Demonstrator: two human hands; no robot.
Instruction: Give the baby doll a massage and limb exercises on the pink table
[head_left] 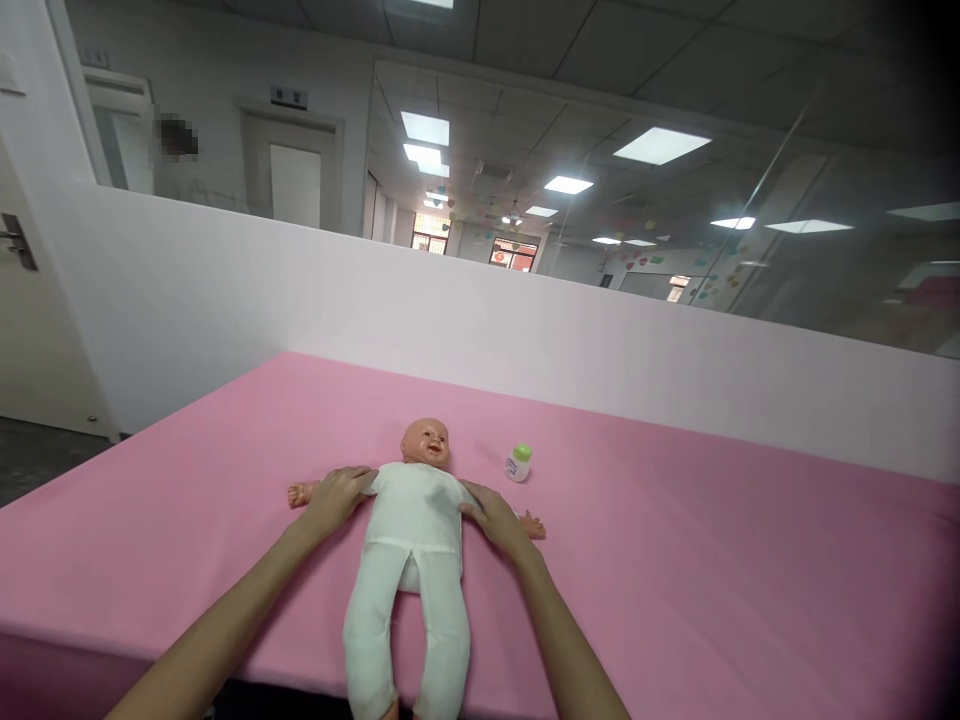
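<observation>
A baby doll [416, 510] in a white top and white trousers lies on its back, its head toward the far side and its legs at the near edge. My left hand [341, 497] is closed over the doll's sleeved arm near the shoulder, and one small doll hand pokes out beyond it. On the other side my right hand [491, 515] holds the opposite arm close to the doll's shoulder. Both of my palms face down, and the undersides of my fingers are hidden. A small clear bottle [518, 463] with a green cap stands right of the doll's head.
Pink cloth [675, 560] covers the table. Behind it runs a low white wall [525, 320] topped by glass. A door with a handle [26, 245] is at the left, and a blurred person [177, 140] shows beyond the glass.
</observation>
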